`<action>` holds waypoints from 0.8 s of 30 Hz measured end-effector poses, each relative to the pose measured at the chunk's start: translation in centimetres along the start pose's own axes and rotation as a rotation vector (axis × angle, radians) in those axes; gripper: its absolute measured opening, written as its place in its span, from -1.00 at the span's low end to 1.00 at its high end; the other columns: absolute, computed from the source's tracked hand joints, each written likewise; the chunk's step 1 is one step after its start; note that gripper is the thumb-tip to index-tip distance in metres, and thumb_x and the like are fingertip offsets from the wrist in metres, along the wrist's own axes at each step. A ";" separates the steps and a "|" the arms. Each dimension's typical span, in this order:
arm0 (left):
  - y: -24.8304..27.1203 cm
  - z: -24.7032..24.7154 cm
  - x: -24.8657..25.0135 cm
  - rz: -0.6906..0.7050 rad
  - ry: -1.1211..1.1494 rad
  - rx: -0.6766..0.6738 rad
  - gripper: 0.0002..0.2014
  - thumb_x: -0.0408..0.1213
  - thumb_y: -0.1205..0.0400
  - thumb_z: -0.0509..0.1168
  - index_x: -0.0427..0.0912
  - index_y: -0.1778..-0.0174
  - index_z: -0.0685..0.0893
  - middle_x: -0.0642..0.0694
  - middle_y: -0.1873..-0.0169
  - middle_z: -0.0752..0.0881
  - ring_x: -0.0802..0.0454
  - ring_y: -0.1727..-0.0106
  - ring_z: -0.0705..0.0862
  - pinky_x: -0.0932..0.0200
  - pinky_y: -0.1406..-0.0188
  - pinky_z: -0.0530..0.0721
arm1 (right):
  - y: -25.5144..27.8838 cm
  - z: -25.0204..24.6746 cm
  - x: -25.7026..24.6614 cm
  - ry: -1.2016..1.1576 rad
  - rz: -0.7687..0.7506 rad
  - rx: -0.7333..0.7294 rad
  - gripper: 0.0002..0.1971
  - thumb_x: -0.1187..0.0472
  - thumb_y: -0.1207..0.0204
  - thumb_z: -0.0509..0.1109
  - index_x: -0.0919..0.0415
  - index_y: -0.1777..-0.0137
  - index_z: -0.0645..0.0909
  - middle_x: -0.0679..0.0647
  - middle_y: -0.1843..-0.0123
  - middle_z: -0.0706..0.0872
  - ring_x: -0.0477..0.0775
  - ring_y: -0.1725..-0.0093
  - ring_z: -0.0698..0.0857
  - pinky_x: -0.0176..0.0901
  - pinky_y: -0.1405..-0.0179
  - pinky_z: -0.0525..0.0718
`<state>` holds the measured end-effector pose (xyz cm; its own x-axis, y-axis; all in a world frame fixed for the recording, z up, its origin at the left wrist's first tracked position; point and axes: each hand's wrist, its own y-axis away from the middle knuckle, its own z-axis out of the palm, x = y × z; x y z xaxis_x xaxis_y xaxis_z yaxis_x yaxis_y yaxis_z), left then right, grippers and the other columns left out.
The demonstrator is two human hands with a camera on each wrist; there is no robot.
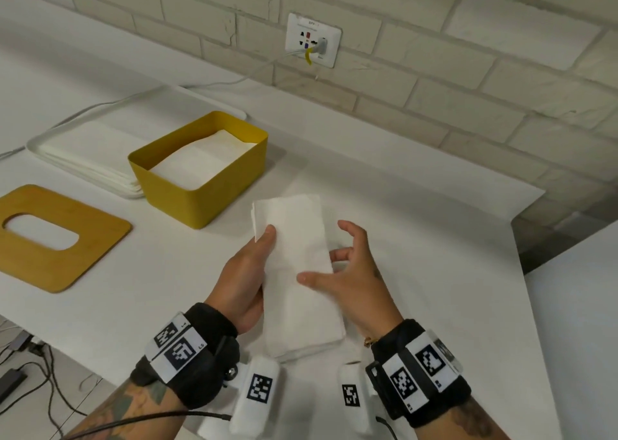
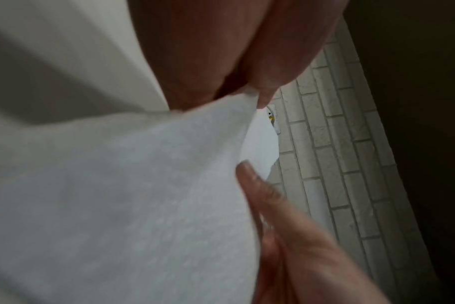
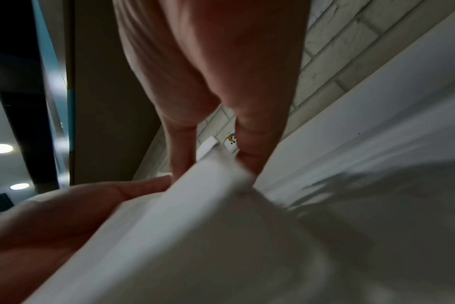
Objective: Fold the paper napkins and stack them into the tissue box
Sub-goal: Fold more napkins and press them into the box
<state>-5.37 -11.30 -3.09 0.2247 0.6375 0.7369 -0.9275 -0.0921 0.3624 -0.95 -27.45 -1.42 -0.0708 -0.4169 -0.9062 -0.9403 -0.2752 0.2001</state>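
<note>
The left hand pinches the folded napkin for support; the right hand, fingers spread, steadies its opposite edge.

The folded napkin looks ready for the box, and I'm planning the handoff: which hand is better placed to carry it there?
Probably the left hand. It grips the folded napkin, thumb on top, and the yellow tissue box sits on its side. The right hand only touches the napkin's edge with spread fingers.
</note>
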 end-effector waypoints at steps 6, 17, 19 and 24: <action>-0.1 -2.1 2.0 0.131 0.024 0.138 -0.68 -0.03 -0.80 0.20 -0.10 -0.37 0.64 -0.06 -0.08 0.89 0.01 -0.03 0.88 0.01 0.09 0.81 | 0.8 -3.7 1.1 0.240 0.070 -0.159 -0.10 0.22 -0.38 0.71 -0.27 -0.56 0.26 0.00 -0.17 0.63 -0.04 0.34 0.78 -0.38 0.24 0.72; 0.8 -4.3 3.3 0.137 0.061 0.255 -0.61 0.00 -0.76 0.27 -0.14 -0.41 0.64 -0.08 -0.14 0.87 0.01 -0.09 0.87 -0.01 -0.06 0.71 | -4.3 -9.3 2.8 0.718 0.291 0.022 -0.44 -0.15 -0.51 0.54 0.07 -0.42 0.53 0.04 -0.38 0.54 0.12 -0.36 0.60 0.08 -0.39 0.62; 1.0 -4.4 2.9 0.124 0.061 0.260 -0.62 -0.01 -0.76 0.26 -0.14 -0.40 0.65 -0.08 -0.14 0.87 0.01 -0.08 0.87 -0.02 -0.06 0.71 | -4.6 -8.8 3.3 0.759 0.297 0.027 -0.47 -0.13 -0.49 0.56 0.10 -0.35 0.55 0.04 -0.32 0.56 0.12 -0.32 0.61 0.02 -0.33 0.63; 1.1 -4.7 2.4 0.108 0.064 0.276 -0.64 -0.01 -0.77 0.27 -0.15 -0.37 0.66 -0.09 -0.12 0.87 0.00 -0.05 0.88 -0.03 -0.04 0.71 | -4.7 -8.3 3.4 0.639 0.238 -0.023 -0.87 0.11 -0.57 0.54 0.10 0.14 0.68 -0.05 0.07 0.72 0.00 0.00 0.68 -0.22 0.08 0.59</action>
<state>-7.22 -6.22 -3.61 0.1018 0.6590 0.7452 -0.8266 -0.3607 0.4319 6.01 -34.80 -2.30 -0.0579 -0.8964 -0.4395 -0.9157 -0.1277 0.3810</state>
